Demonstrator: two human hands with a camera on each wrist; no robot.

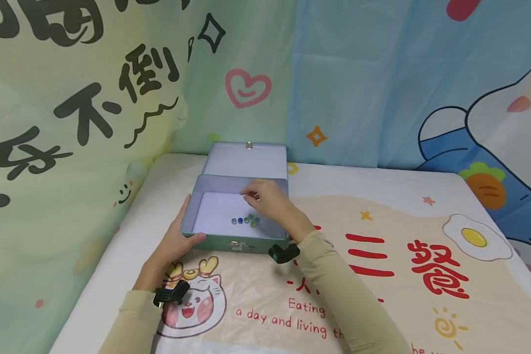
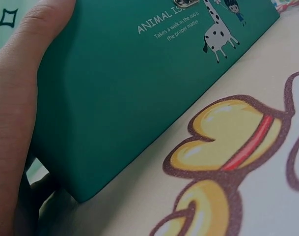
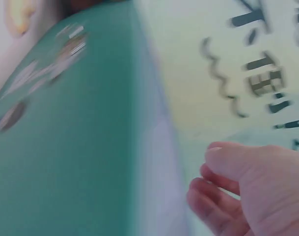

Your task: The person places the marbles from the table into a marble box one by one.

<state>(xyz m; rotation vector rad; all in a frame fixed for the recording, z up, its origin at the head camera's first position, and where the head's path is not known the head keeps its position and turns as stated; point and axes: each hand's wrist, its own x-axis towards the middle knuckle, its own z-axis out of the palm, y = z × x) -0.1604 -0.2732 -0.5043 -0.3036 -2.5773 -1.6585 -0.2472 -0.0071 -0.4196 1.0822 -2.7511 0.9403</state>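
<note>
A green tin box (image 1: 219, 242) with a pale lavender inside stands with its hinged lid (image 1: 248, 161) raised at the back. Several small glass marbles (image 1: 240, 221), clear, blue and greenish, lie on its floor towards the front. My left hand (image 1: 173, 242) grips the box's front left corner, thumb along the front rim and fingers down the left side. Over the box's inside hovers my right hand (image 1: 269, 199), its fingers loosely bent behind the marbles. In the right wrist view no object shows between the right fingers (image 3: 210, 199).
The box rests on a printed tablecloth (image 1: 358, 305) with red characters and a cartoon cat. Patterned cloth curtains (image 1: 336, 88) hang behind and to the left. A metal clasp (image 1: 235, 244) sits on the box's front; dark wrist cameras (image 1: 284, 253) are strapped on both wrists.
</note>
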